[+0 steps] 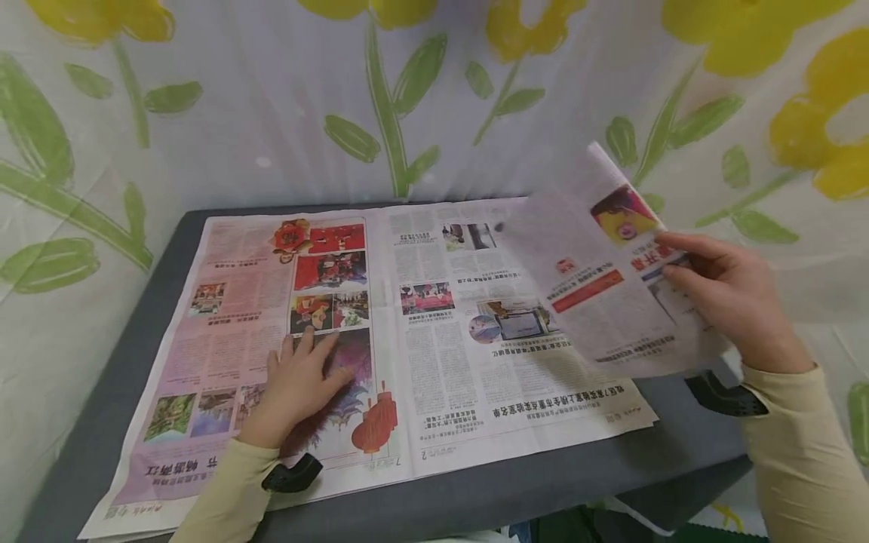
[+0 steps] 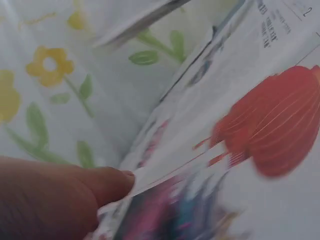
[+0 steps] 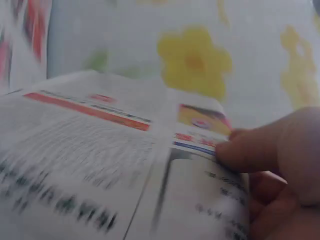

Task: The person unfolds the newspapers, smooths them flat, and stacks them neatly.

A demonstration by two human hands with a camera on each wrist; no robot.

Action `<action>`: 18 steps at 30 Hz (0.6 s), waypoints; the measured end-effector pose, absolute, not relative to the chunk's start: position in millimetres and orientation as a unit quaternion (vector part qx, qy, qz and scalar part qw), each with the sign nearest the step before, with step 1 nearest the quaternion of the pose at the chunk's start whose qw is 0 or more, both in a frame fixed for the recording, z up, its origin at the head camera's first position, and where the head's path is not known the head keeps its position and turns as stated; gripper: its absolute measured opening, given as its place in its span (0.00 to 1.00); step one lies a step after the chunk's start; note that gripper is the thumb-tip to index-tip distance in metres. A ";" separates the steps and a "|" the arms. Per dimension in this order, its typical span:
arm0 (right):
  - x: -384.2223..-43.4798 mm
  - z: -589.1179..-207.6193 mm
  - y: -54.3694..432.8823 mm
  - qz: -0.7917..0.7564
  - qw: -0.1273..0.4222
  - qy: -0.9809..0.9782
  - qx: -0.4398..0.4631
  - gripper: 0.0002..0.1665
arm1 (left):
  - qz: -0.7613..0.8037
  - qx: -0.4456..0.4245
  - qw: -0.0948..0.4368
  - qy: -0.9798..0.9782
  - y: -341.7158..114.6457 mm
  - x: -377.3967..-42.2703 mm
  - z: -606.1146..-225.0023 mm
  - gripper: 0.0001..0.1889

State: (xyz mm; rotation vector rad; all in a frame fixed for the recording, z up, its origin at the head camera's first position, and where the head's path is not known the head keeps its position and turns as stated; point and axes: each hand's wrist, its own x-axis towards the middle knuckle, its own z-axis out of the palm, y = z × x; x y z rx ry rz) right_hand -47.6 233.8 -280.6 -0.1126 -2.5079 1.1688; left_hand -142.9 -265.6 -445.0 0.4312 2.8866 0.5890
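Note:
A newspaper (image 1: 448,392) lies spread on a dark grey table, its print upside down from where I look. My right hand (image 1: 733,290) pinches the edge of a raised newspaper sheet (image 1: 584,317) between thumb and fingers, at the right side. That sheet curves up off the spread and covers part of its right page. In the right wrist view the thumb (image 3: 227,155) presses on the sheet's printed face. My left hand (image 1: 302,388) rests on the left page with fingers spread, over a purple picture just left of a printed red lantern (image 1: 376,422).
The dark grey table (image 1: 353,509) shows along the front and left of the newspaper. Behind it hangs a white cloth (image 1: 258,121) with painted yellow flowers and green leaves. Black wrist bands (image 1: 292,473) sit on both wrists. Partly hidden items show below the table's front edge.

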 end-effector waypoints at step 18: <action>-146.3 -444.6 39.0 0.659 -0.030 -0.741 -0.124 0.36 | 0.215 0.174 0.061 0.959 -250.9 -143.9 -472.4 0.36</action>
